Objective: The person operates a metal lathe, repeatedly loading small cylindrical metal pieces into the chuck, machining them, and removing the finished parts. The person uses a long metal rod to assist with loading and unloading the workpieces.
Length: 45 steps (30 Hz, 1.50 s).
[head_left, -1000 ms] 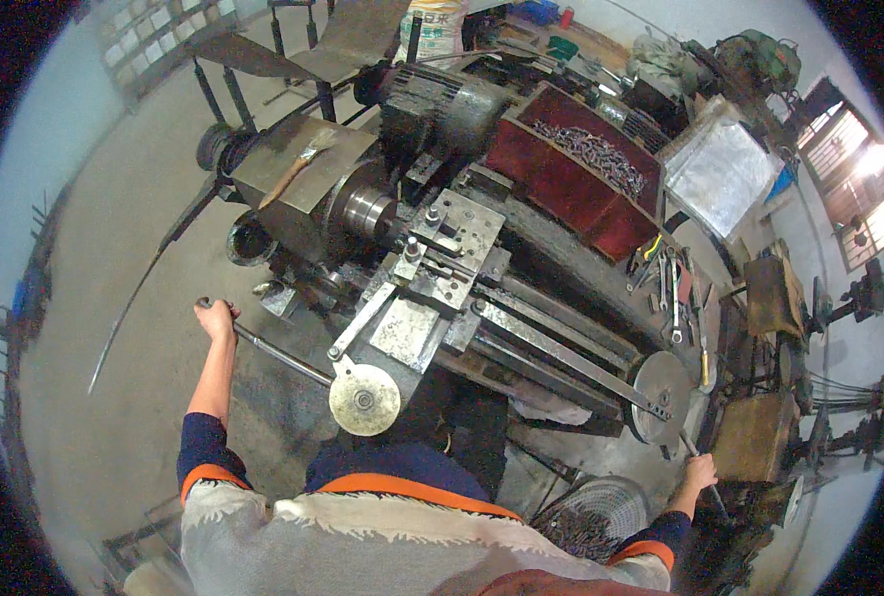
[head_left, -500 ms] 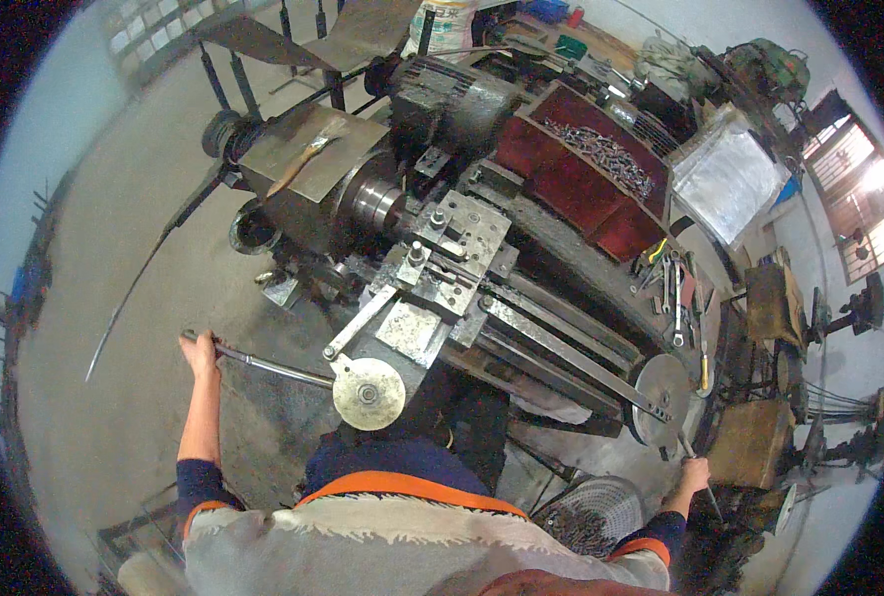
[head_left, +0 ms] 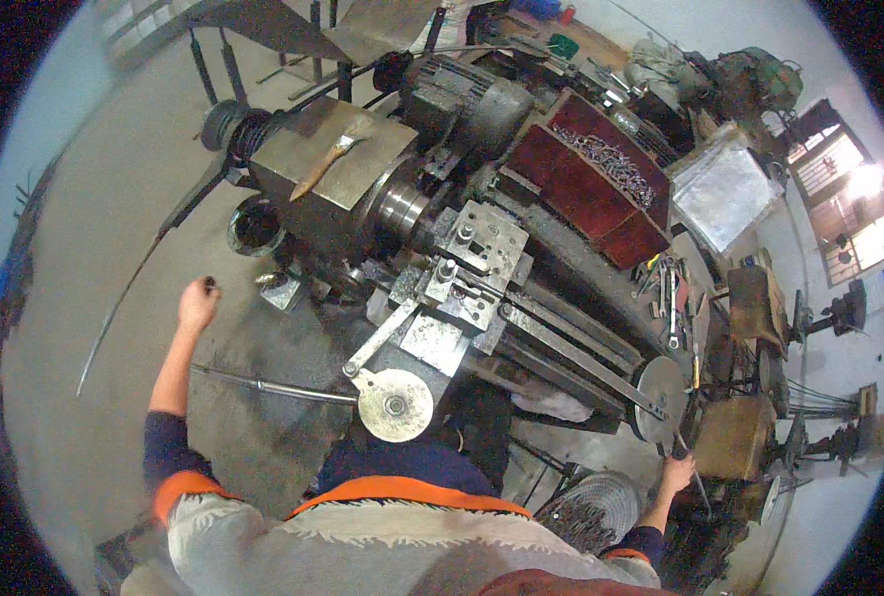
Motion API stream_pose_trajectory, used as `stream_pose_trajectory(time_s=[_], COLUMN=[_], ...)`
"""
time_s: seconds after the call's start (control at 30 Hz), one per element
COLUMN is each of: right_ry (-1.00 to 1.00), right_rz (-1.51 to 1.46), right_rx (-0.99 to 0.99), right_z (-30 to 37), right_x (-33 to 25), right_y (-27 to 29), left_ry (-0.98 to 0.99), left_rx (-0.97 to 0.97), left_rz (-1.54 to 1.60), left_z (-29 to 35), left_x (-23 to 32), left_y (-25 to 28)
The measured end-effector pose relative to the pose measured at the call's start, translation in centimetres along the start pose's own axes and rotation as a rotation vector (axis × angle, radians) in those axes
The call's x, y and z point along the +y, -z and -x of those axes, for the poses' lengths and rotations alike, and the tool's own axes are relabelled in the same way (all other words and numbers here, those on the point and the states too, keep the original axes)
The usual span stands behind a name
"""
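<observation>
My left hand (head_left: 198, 304) is raised at the left, closed, with a small dark end of something showing at its fingers; I cannot make out what it is. Below that hand and apart from it lies a long metal lever (head_left: 283, 389), joined to a pale round disc (head_left: 395, 405) on the front of a lathe (head_left: 482, 243). At the right, my right hand (head_left: 677, 471) is wrapped round a thin metal handle rod (head_left: 701, 492) by a grey wheel (head_left: 658, 399). A flat link bar (head_left: 586, 356) runs from the tool slide to this wheel.
A wooden-handled brush (head_left: 325, 167) lies on the lathe's headstock. Behind the bed stands a dark red box (head_left: 571, 189) holding small metal parts (head_left: 611, 164). Wrenches (head_left: 672, 303) lie to the right. A round basket of dark pieces (head_left: 593, 512) sits low near my right arm.
My left hand has left the lever's end and risen, with a small dark thing now showing in it. My right hand stays on its rod. The whole view has shifted slightly.
</observation>
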State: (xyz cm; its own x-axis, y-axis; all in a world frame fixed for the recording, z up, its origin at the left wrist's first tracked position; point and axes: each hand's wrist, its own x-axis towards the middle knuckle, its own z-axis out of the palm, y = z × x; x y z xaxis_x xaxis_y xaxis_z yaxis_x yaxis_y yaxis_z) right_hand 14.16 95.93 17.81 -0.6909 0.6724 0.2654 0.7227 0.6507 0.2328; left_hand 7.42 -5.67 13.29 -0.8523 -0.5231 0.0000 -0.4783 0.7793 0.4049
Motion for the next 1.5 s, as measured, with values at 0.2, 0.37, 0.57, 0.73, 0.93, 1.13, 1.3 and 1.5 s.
stream_pose_trajectory(time_s=[0.2, 0.37, 0.57, 0.73, 0.93, 1.13, 1.3, 1.5], right_ry=[0.019, -0.066, 0.000, 0.044, 0.380, 0.699, 1.202, 1.593], right_rz=[-0.186, -0.422, -0.524, -0.711, -0.781, -0.876, -1.098, -0.883], right_rx=[0.063, 0.121, 0.103, 0.060, 0.078, 0.005, -0.095, -0.287], right_z=[4.5, 7.0, 7.0, 6.2, 2.8, 4.7, 6.6, 13.5], right_x=[-3.2, -2.3, -3.5, -8.4, -13.1, -25.7, -39.3, -53.7], right_y=[4.3, 7.2, 8.5, 15.7, 17.1, 25.7, 31.3, 35.2], left_ry=[-0.325, -0.235, 0.013, -0.142, -0.285, -0.230, -0.231, -0.081], left_rx=[-0.335, -0.330, -0.121, -0.251, -0.376, -0.470, -0.244, 0.429], left_rz=[-0.539, -0.356, 0.075, -0.337, -0.459, -0.399, -0.038, -0.204], left_z=[-5.0, -6.8, -4.3, -4.3, -5.0, -3.6, -2.9, -1.4], left_x=[4.9, 4.8, 4.4, 4.6, 3.9, 7.9, 9.0, -3.1], left_y=[-10.0, -13.9, -18.0, -14.9, -12.3, -6.4, 5.9, 16.4])
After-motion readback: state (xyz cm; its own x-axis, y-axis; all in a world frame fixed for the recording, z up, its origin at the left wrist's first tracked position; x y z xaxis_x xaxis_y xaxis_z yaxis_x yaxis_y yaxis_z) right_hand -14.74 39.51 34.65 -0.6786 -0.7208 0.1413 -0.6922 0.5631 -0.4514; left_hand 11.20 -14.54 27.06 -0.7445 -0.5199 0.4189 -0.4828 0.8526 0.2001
